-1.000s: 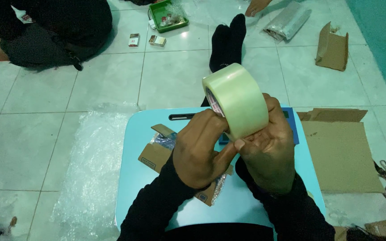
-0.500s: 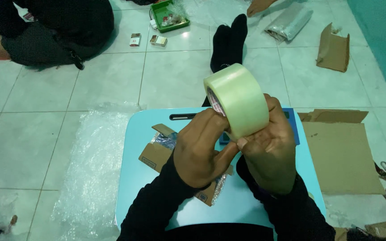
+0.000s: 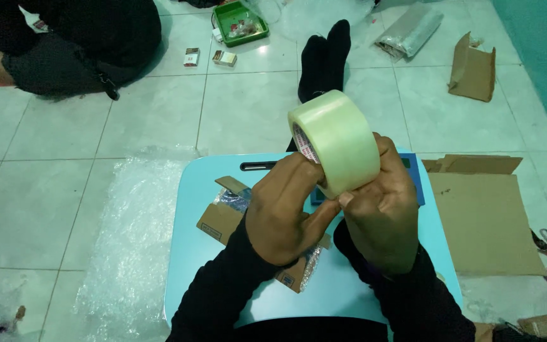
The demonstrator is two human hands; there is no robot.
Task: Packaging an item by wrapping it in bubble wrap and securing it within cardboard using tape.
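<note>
Both hands hold up a large roll of clear packing tape point(image 3: 337, 139) above a small light-blue table point(image 3: 204, 278). My left hand point(image 3: 286, 212) grips the roll from the left, fingers reaching into its core. My right hand point(image 3: 381, 209) clasps it from the right and below, thumb pressed on the tape's outer face near its lower edge. Under my hands on the table lies a small brown cardboard box point(image 3: 223, 218) with bubble wrap on it, partly hidden by my arms. My feet in black socks point(image 3: 321, 57) stretch out beyond the table.
A sheet of bubble wrap point(image 3: 131, 240) lies on the tiled floor at left. Flat cardboard point(image 3: 482, 215) lies at right, another piece point(image 3: 473, 66) farther back. A green tray point(image 3: 240, 22), two small boxes point(image 3: 209, 58) and a grey parcel point(image 3: 409, 30) sit beyond. Another person in black point(image 3: 71, 38) sits at the upper left.
The tape roll and both hands have hardly shifted; my fingers have moved slightly on the roll's lower edge.
</note>
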